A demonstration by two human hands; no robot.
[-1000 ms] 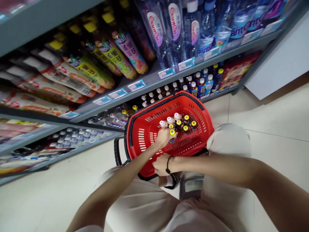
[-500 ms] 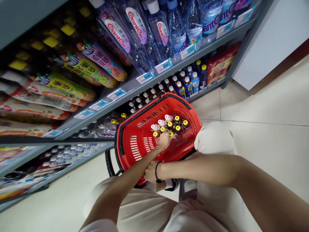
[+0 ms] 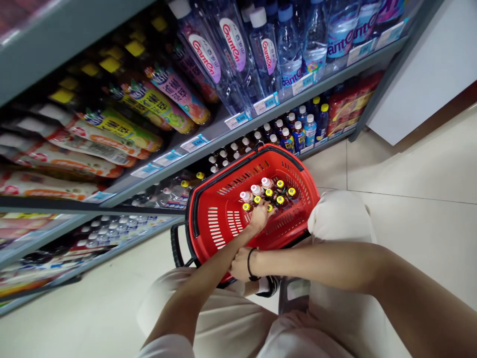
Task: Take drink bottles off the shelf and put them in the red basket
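Note:
A red shopping basket (image 3: 203,223) with a black rim stands in front of my knees. Inside it several small dark bottles with yellow caps (image 3: 280,200) stand upright beside 3 bottles with white-and-pink caps (image 3: 256,190). My left hand (image 3: 260,215) reaches down into the basket, its fingers closed around the top of a yellow-capped bottle (image 3: 270,208) at the near side of the group. My right hand (image 3: 240,264), with a black band at the wrist, is closed on the basket's near rim, just beside my left forearm. Its fingertips are hidden.
A grey shelf (image 3: 219,130) runs diagonally behind the basket, with large water bottles (image 3: 269,54), juice bottles (image 3: 122,132) and rows of small bottles (image 3: 298,134) lower down. The basket's black handle (image 3: 176,246) hangs at its left. A white panel (image 3: 406,74) stands at the right.
The whole view has shifted, so shelf and basket appear a little farther right. Both hands keep their places at the bottles and at the rim.

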